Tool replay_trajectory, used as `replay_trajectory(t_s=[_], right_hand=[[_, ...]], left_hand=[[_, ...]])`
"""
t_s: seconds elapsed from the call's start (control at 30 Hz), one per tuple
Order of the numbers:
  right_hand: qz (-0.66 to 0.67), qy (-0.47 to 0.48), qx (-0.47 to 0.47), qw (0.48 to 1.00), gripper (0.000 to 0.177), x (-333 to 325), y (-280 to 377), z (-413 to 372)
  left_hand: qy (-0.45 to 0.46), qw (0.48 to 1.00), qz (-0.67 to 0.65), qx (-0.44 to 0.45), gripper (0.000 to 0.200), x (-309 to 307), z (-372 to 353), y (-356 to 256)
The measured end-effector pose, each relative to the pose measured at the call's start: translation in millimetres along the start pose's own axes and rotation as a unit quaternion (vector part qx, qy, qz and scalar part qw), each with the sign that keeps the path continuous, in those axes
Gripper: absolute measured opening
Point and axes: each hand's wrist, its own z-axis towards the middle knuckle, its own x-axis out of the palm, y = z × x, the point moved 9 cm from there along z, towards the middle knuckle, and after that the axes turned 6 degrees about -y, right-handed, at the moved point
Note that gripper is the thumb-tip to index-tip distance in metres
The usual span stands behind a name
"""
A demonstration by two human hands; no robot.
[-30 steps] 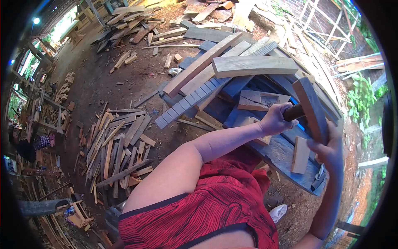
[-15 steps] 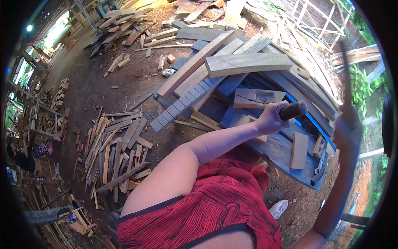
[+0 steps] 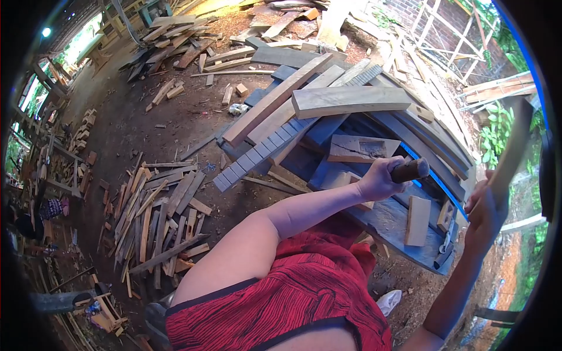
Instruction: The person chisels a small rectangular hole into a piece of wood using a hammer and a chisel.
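Observation:
My left hand (image 3: 377, 180) is wrapped around the thick, dark, round handle of a chisel (image 3: 413, 169), held over the dark workbench (image 3: 380, 219); its blade is hidden. Raised at the right, my right hand (image 3: 485, 210) grips a long wooden club (image 3: 515, 140), slightly blurred, pointing up and tilted outward. The club is well apart from the chisel handle. Just beyond my left hand lies a wooden block with a rectangular recess (image 3: 363, 149). Partly behind my left wrist is another wood piece. A flat block (image 3: 417, 221) and a smaller slotted block (image 3: 446, 215) lie to the right.
Long planks and a thick board (image 3: 351, 100) are stacked across the bench's far side. A metal tool (image 3: 446, 251) lies at its near right corner. Offcuts (image 3: 164, 216) are heaped on the ground at left, with more timber (image 3: 170, 44) behind. A white bag-like item (image 3: 389, 301) lies below.
My right hand has come lower, and the club has swung from nearly upright to leaning right. My left hand keeps its hold on the chisel. The view has shifted slightly.

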Motion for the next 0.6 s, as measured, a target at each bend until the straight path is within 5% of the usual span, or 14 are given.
replay_trajectory(t_s=[0.07,0.13,0.27,0.33,0.37,0.4,0.47,0.6], right_hand=[[0.046,-0.010,-0.001,0.999,0.032,9,2,-11],[-0.268,0.181,0.120,0.939,0.035,41,-37,-34],[-0.262,0.206,0.097,0.938,0.038,27,-40,-29],[-0.095,0.047,0.110,0.988,0.038,1,-14,-23],[0.062,0.038,0.044,0.996,0.040,0,-7,-27],[0.064,0.037,0.042,0.996,0.040,1,-20,-35],[-0.169,0.117,0.082,0.975,0.043,16,-60,-55],[-0.157,0.192,0.116,0.962,0.041,30,-75,-68]], left_hand=[[0.003,0.999,-0.028,-0.030,0.023,3,0,5],[0.004,0.999,-0.033,-0.031,0.022,4,-1,6],[-0.007,1.000,-0.022,-0.011,0.022,4,-3,8],[0.003,1.000,-0.013,-0.018,0.022,4,-4,3],[0.014,1.000,-0.005,-0.019,0.022,6,-2,0],[0.016,1.000,-0.004,-0.017,0.022,7,-2,1],[0.023,1.000,0.009,0.010,0.022,13,-4,4],[0.012,0.999,-0.034,0.005,0.021,12,-4,4]])
